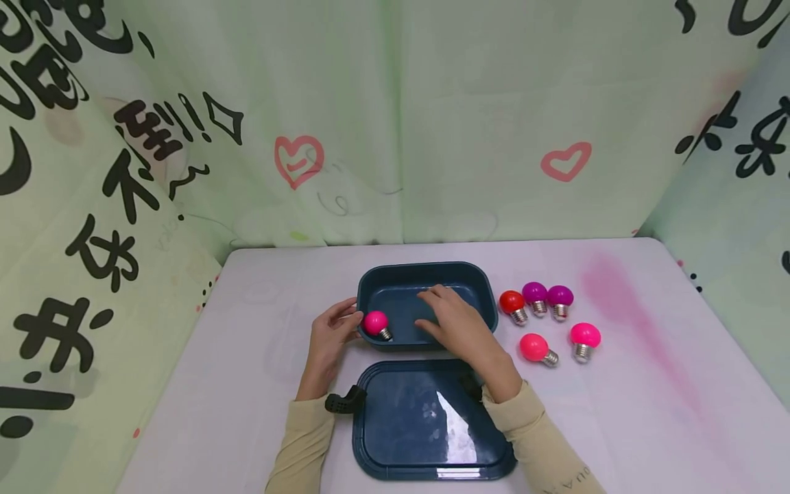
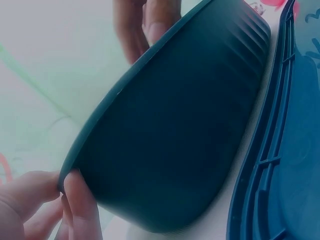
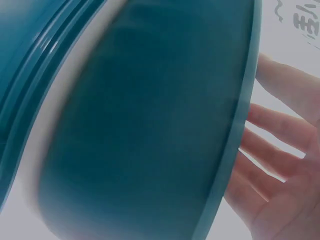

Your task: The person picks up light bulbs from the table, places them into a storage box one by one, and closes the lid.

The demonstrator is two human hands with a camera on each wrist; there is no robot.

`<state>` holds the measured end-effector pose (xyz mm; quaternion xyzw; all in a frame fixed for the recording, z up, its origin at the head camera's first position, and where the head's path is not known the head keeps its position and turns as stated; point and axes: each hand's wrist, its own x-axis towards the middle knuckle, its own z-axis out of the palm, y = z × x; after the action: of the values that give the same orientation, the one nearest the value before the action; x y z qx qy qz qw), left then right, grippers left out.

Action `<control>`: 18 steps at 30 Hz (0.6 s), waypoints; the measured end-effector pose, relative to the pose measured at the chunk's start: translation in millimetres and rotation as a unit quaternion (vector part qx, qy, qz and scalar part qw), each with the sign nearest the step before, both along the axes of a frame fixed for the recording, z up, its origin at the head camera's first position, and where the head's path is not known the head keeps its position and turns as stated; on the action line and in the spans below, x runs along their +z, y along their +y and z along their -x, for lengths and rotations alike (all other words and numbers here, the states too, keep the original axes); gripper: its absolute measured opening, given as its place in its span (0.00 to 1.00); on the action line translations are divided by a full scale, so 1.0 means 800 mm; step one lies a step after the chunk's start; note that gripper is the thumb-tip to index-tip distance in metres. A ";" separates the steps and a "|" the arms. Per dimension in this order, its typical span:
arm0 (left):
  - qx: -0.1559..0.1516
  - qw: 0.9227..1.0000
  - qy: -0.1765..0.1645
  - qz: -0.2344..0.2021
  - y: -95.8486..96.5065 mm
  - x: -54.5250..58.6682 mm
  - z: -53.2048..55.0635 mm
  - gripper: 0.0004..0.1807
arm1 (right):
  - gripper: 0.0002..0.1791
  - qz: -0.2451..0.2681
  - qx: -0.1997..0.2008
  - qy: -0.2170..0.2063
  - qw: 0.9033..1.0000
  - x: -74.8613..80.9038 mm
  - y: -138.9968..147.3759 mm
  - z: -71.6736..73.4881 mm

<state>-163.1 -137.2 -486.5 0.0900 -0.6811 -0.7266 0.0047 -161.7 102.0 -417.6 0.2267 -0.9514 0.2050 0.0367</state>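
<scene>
A dark blue plastic box [image 1: 404, 345] stands on the table with a pink light bulb [image 1: 375, 321] lying in its left end. At that end my left hand [image 1: 329, 337] pinches the rim between thumb and fingers, which the left wrist view shows from outside the box wall [image 2: 165, 130]. My right hand [image 1: 459, 326] reaches over the box's right half, fingers apart and holding nothing. In the right wrist view its spread fingers [image 3: 280, 127] show beyond the rim, partly hidden by the box.
In front of the box lies its dark blue lid [image 1: 407, 425], under my right forearm at one side. Right of the box are a red bulb [image 1: 512, 302], two purple bulbs [image 1: 534, 295] and two pink bulbs [image 1: 584, 336]. A printed curtain [image 1: 401, 137] hangs behind the table.
</scene>
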 end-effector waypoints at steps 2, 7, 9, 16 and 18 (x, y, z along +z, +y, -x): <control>0.000 1.000 0.000 -0.001 0.000 0.000 0.000 0.22 | 0.29 -0.001 -0.003 0.004 1.000 0.001 0.007 -0.002; 0.001 1.000 -0.004 0.001 0.000 -0.002 0.002 0.22 | 0.30 0.001 -0.014 0.013 1.000 0.003 0.021 -0.007; 0.002 1.000 -0.007 0.002 0.000 -0.001 0.003 0.22 | 0.30 0.000 -0.020 0.015 1.000 0.004 0.025 -0.008; 0.004 1.000 -0.008 0.000 0.001 0.001 0.000 0.24 | 0.29 0.001 -0.034 0.018 0.999 0.005 0.039 -0.013; 0.003 1.000 -0.008 -0.002 0.002 0.001 0.000 0.23 | 0.29 0.002 -0.038 0.018 0.999 0.004 0.043 -0.016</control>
<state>-163.0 -135.8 -486.1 0.0977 -0.6796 -0.7270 0.0013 -149.0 136.7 -414.2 0.1939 -0.9582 0.2008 0.0622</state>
